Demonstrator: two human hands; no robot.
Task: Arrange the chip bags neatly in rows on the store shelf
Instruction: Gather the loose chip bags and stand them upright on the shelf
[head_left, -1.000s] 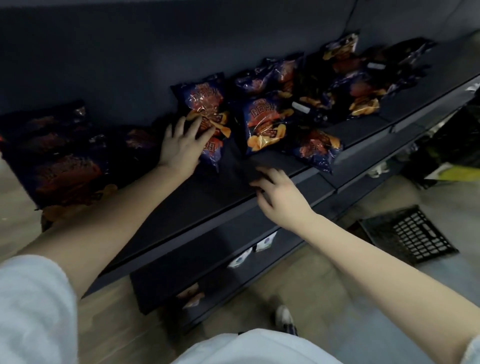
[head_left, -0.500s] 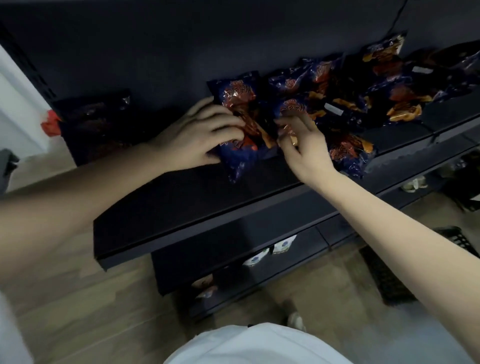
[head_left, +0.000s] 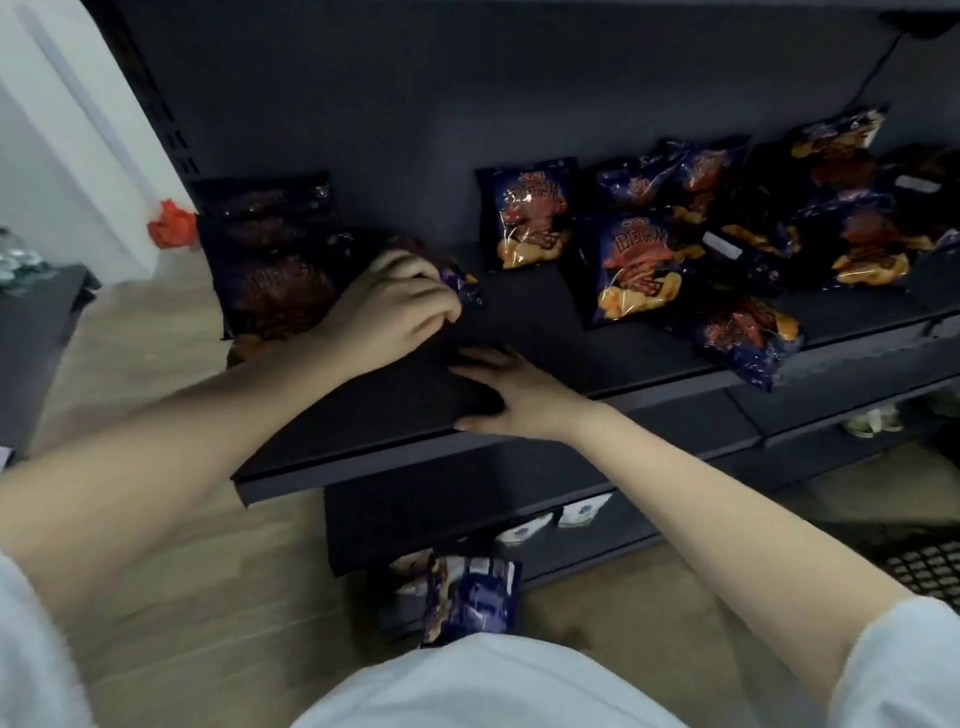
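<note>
1. The left hand (head_left: 395, 306) is curled round a chip bag (head_left: 460, 283). Only the bag's crinkled blue corner shows past the fingers. It sits near the left end of the shelf (head_left: 519, 317), just beside a dark stack of bags (head_left: 270, 275), probably so that it joins that row.
2. The right hand (head_left: 511, 395) lies flat near the shelf's front edge, fingers spread and holding nothing. It looks like a brace for the reach.
3. One upright bag (head_left: 530, 218) leans on the back wall, apart from the others, likely the start of a tidy row.
4. Toward the right end a jumbled pile (head_left: 857, 228) lies overlapped and tilted. An overhanging bag (head_left: 748, 340) pokes past the front edge and could slide off.
5. The bags are glossy film pillows, puffed, with crimped seams. They probably slip easily and give under a grip. The shelf is flat, dark and matte.
6. Another bag (head_left: 470, 597) shows below the front edge. Whether it rests on anything cannot be told.
</note>
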